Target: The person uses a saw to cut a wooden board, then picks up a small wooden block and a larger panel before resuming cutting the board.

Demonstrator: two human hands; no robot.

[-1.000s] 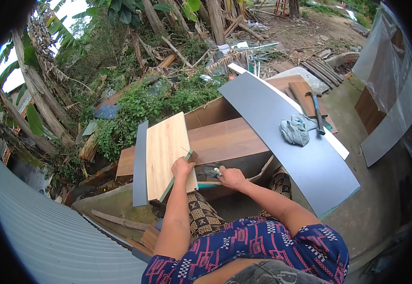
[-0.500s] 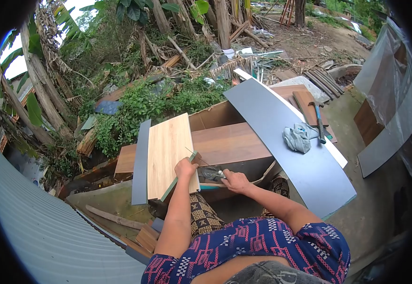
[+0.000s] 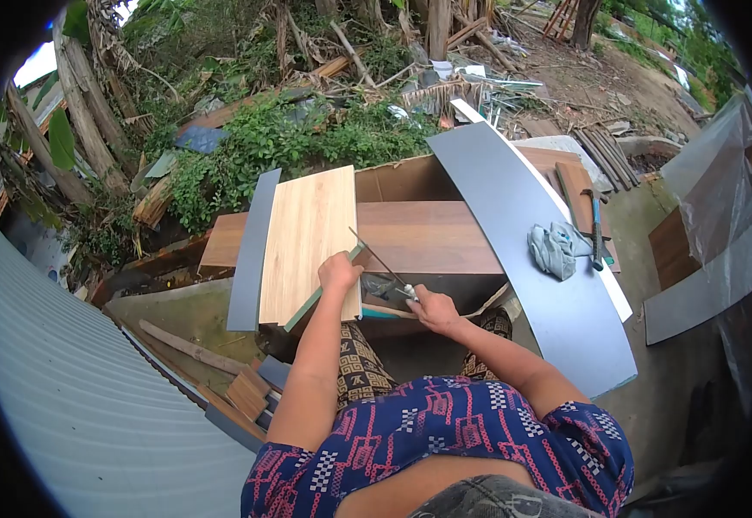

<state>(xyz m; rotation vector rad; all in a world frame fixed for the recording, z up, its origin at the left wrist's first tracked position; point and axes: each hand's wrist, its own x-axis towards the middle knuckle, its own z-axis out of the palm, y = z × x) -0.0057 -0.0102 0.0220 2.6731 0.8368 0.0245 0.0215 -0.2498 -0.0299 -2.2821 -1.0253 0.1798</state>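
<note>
Head view: arms [image 3: 311,375] stretched forward
Left hand [image 3: 339,272]: fingers gripping strip [image 3: 309,306], over pale board [image 3: 311,216]
Right hand [image 3: 435,309]: right of strip, fingers closed round rod [image 3: 381,257]
Surface [image 3: 428,229]: brown, under board
Yard [image 3: 644,104]: greenery [image 3: 255,164] far left

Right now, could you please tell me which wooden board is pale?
The pale board by the left hand, light yellowish against the brown board underneath and other brown ones.

Strip [image 3: 306,308] under left fingers [image 3: 348,266] is green. Board [image 3: 304,231] beyond them shows pale wood grain. Tool handle [image 3: 410,291] at right fingers [image 3: 422,301] is white. Plank [image 3: 423,231] beyond these shows brown grain. Panel [image 3: 514,237] to their right is grey.
</note>
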